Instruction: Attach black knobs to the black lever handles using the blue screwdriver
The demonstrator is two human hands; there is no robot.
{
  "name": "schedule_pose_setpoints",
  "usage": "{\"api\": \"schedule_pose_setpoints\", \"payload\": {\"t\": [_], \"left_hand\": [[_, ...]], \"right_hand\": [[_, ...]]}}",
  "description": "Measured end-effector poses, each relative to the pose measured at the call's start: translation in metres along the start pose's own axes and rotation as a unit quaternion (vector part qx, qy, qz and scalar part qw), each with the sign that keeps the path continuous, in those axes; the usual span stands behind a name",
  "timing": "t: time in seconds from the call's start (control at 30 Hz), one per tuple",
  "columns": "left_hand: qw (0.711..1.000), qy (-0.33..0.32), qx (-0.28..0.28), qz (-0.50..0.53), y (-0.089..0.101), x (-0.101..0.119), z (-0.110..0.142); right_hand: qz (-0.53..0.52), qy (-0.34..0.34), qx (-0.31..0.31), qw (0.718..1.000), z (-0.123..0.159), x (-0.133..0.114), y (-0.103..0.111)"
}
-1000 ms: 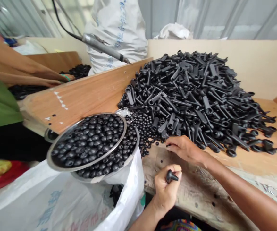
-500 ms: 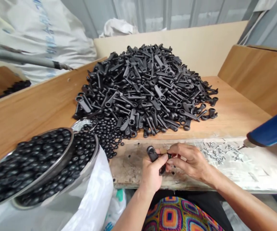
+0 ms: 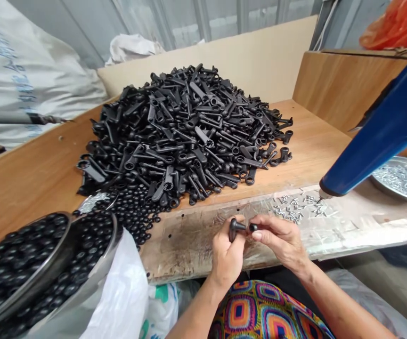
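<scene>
Part of one black handle (image 3: 238, 228) is hidden in my left hand (image 3: 226, 252), closed around it, while my right hand (image 3: 280, 239) pinches one black bead (image 3: 253, 227) just beside it, both forearms (image 3: 334, 289) angled inward. Farther off, one blue drill (image 3: 375, 132), cut off at right, points down at metal pins (image 3: 294, 207) too jumbled to count, with one heap of black pieces (image 3: 185, 132) farther back

It's a workshop: wood bench (image 3: 309, 125), blk parts heap (image 3: 185, 136), blue pwr tool (image 3: 373, 136), metal pins (image 3: 406, 180).
</scene>
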State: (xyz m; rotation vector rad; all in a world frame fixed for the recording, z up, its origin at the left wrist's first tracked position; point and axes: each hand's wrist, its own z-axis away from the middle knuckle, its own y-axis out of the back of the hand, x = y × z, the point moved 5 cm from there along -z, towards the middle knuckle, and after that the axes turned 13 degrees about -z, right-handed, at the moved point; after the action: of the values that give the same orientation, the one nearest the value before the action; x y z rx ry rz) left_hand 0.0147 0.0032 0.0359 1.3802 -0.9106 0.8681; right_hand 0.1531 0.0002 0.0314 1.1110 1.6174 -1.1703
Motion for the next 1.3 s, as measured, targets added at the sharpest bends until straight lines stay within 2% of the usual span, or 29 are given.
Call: {"api": "schedule_pose_setpoints", "payload": {"t": [0.17, 0.63, 0.7, 0.77, 0.87, 0.93, 1.03, 1.13, 1.2, 1.3], "left_hand": [[0.994, -0.068, 0.031, -0.078, -0.002, 0.006, 0.003], [0.965, -0.139, 0.089, -0.204, -0.003, 0.004, 0.009], [0.958, -0.145, 0.092, -0.228, -0.004, 0.005, 0.011], [0.949, -0.156, 0.091, -0.259, -0.004, 0.006, 0.012], [0.931, -0.178, 0.074, -0.309, -0.005, 0.006, 0.014], [0.925, -0.185, 0.062, -0.327, -0.005, 0.005, 0.015], [0.928, -0.168, 0.065, -0.327, -0.006, 0.001, 0.017], [0.936, -0.142, 0.076, -0.314, -0.008, -0.003, 0.017], [0.94, -0.134, 0.086, -0.302, -0.01, -0.006, 0.016], [0.947, -0.128, 0.107, -0.276, -0.007, -0.008, 0.013]], "right_hand": [[-0.076, -0.008, 0.015, 0.997, 0.005, 0.004, -0.003], [-0.172, -0.032, 0.056, 0.983, 0.01, 0.018, -0.007], [-0.132, -0.007, 0.05, 0.99, 0.011, 0.014, -0.007], [-0.048, 0.046, 0.051, 0.996, 0.012, 0.004, -0.006], [0.087, 0.127, 0.053, 0.987, 0.015, -0.011, -0.006], [0.129, 0.146, 0.049, 0.98, 0.017, -0.015, -0.007], [0.109, 0.115, 0.056, 0.986, 0.018, -0.01, -0.009], [0.002, 0.033, 0.077, 0.996, 0.019, 0.004, -0.01], [-0.075, -0.015, 0.092, 0.993, 0.017, 0.014, -0.013], [-0.146, -0.046, 0.095, 0.984, 0.012, 0.02, -0.018]]}}
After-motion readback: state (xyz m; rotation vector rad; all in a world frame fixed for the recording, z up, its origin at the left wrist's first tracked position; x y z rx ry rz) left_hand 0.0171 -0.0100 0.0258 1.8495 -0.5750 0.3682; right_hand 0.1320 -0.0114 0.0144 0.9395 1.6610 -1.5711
